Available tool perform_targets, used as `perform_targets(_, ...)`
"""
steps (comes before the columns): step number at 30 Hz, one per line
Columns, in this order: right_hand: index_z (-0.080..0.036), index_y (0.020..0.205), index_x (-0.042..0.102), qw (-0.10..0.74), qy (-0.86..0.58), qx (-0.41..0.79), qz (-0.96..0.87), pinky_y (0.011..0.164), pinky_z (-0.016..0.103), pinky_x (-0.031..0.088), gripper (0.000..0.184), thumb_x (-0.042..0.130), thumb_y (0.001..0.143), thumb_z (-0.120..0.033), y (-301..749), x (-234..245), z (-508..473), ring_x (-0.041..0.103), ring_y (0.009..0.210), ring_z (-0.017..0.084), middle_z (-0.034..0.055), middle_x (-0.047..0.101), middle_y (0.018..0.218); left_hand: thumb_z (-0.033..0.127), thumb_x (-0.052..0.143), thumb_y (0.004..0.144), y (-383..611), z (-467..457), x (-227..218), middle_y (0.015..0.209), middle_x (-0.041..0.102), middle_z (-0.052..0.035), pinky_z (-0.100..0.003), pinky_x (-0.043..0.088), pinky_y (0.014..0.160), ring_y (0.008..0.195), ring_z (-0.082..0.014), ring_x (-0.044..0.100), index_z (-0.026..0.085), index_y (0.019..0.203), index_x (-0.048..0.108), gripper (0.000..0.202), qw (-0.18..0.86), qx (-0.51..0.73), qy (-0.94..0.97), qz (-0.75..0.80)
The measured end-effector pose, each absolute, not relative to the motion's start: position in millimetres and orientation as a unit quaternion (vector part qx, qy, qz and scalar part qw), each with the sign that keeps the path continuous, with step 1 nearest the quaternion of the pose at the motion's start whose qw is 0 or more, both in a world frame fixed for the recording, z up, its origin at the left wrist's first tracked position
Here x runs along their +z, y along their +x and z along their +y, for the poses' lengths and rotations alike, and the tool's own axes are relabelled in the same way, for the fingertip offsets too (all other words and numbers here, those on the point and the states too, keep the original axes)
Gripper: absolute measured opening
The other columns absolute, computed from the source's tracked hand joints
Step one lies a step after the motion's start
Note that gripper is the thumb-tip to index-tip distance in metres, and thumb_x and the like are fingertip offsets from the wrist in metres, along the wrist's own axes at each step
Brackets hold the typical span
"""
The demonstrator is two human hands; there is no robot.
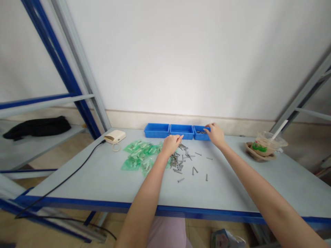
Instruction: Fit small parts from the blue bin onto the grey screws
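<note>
My left hand (171, 144) is closed, thumb against the fingers, above the left edge of a loose pile of metal screws (177, 162). Whatever it may hold is hidden. My right hand (216, 135) reaches over the right-hand blue bin (201, 137), thumb and forefinger curved with a gap between them and nothing visible in it. Small metal pieces (200, 132) lie in that bin. To the left of the pile, green plastic bags (139, 154) with small pieces inside are heaped together, partly behind my left forearm.
Two more blue bins, the left (157, 131) and the middle (181, 130), stand in the same row near the wall. A cream-coloured device (115, 136) with a black cable (74, 174) lies at left. At right, a drink cup (266, 144) sits in a cardboard holder (260, 156).
</note>
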State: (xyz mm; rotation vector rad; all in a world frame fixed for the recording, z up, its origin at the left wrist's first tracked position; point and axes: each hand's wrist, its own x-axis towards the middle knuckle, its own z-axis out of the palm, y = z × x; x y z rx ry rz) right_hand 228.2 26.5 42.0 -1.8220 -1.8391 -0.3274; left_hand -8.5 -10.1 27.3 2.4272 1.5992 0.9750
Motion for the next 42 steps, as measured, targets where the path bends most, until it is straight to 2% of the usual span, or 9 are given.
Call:
perform_targets(2,-0.022,0.095,0.063,0.258,-0.627,-0.129,-0.723,0.07,0.027,0.037,0.021,0.046,0.088,-0.033,208,35,14,0.054,0.092,0.019,0.0066,0.057,0.102,0.041,0.033,0.091,-10,-9,27,0.062,0.064,-0.0043,-0.022,0.032,0.058,0.059,-0.0139,0.057,0.017,0.066,0.063,0.046,0.032,0.319,0.785,0.53)
perform_targets(6,-0.023,0.085,0.065,0.185,-0.545,-0.075,-0.815,0.077,0.03,0.034,0.021,0.052,0.084,-0.04,156,15,-16,0.051,0.094,0.02,0.0044,0.059,0.096,0.042,0.031,0.092,-12,-6,24,0.064,0.065,-0.0058,-0.022,0.034,0.059,0.061,-0.0145,0.058,0.016,0.07,0.064,0.047,0.016,0.307,0.784,0.54)
perform_targets(9,-0.021,0.083,0.064,0.145,-0.532,-0.063,-0.832,0.079,0.032,0.031,0.015,0.057,0.081,-0.034,129,5,-27,0.05,0.095,0.022,0.0058,0.058,0.096,0.042,0.03,0.092,-12,-6,22,0.067,0.065,-0.0068,-0.023,0.036,0.061,0.066,-0.016,0.059,0.016,0.073,0.065,0.048,-0.001,0.288,0.794,0.536)
perform_targets(14,-0.018,0.094,0.059,0.163,-0.554,-0.105,-0.809,0.076,0.034,0.03,0.016,0.055,0.081,-0.027,125,-1,-27,0.048,0.093,0.024,0.0092,0.057,0.098,0.041,0.028,0.093,-11,-7,19,0.075,0.067,-0.0093,-0.026,0.039,0.064,0.071,-0.0191,0.062,0.016,0.078,0.066,0.047,-0.024,0.257,0.807,0.531)
perform_targets(18,-0.02,0.088,0.062,0.184,-0.543,-0.114,-0.812,0.077,0.036,0.028,0.011,0.056,0.082,-0.026,133,-4,-26,0.045,0.095,0.024,0.0091,0.057,0.104,0.039,0.027,0.093,-12,-5,17,0.077,0.067,-0.0107,-0.028,0.041,0.065,0.073,-0.0208,0.063,0.016,0.082,0.065,0.046,-0.047,0.227,0.815,0.53)
perform_targets(25,-0.018,0.087,0.063,0.151,-0.522,-0.131,-0.829,0.082,0.039,0.027,0.017,0.046,0.086,-0.017,134,-5,-24,0.042,0.1,0.024,0.0092,0.056,0.106,0.036,0.05,0.085,-19,-4,15,0.084,0.066,-0.004,-0.024,0.042,0.069,0.08,-0.0174,0.061,0.02,0.095,0.059,0.02,-0.025,0.218,0.838,0.5)
perform_targets(31,-0.011,0.095,0.06,0.109,-0.495,-0.197,-0.839,0.082,0.042,0.029,0.027,0.034,0.086,-0.008,133,-8,-28,0.042,0.095,0.026,0.0143,0.054,0.098,0.03,0.054,0.082,-19,-1,11,0.09,0.061,-0.0037,-0.025,0.042,0.076,0.089,-0.0169,0.056,0.018,0.088,0.06,0.014,-0.017,0.226,0.857,0.463)
perform_targets(36,-0.011,0.094,0.059,0.125,-0.508,-0.198,-0.829,0.084,0.043,0.028,0.026,0.034,0.086,-0.009,138,-3,-27,0.041,0.095,0.027,0.0148,0.054,0.097,0.035,0.057,0.08,-19,-3,12,0.089,0.059,-0.0033,-0.026,0.042,0.075,0.087,-0.0168,0.055,0.018,0.082,0.064,0.018,0.019,0.225,0.859,0.459)
perform_targets(42,-0.018,0.09,0.062,0.199,-0.522,-0.099,-0.824,0.082,0.038,0.028,0.023,0.039,0.089,-0.017,170,15,-16,0.043,0.098,0.023,0.0102,0.056,0.103,0.044,0.063,0.074,-11,-5,9,0.091,0.06,-0.0037,-0.027,0.041,0.08,0.092,-0.0184,0.054,0.018,0.079,0.066,0.026,0.036,0.212,0.87,0.443)
